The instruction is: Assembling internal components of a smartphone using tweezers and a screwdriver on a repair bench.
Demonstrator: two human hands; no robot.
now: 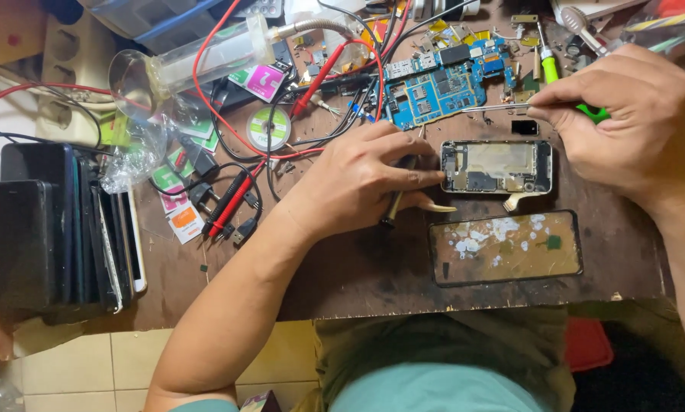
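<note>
An opened phone frame (497, 166) lies on the brown workbench, its inner parts exposed. My left hand (361, 179) rests on the bench at the frame's left end, fingertips touching its edge, with a dark tool and a pale pick under the fingers. My right hand (632, 122) is at the frame's upper right and pinches thin metal tweezers (491, 107) that point left above the frame. A green-handled screwdriver (550, 70) lies behind that hand. A detached phone back panel (506, 247) with white glue patches lies just in front of the frame.
A blue circuit board (441, 82) lies behind the frame. Red and black probe leads (232, 200) and tangled wires cross the bench middle. A stack of dark phones (52, 229) stands at the left. A clear large syringe (197, 61) lies at the back left. Bench front edge (434, 311).
</note>
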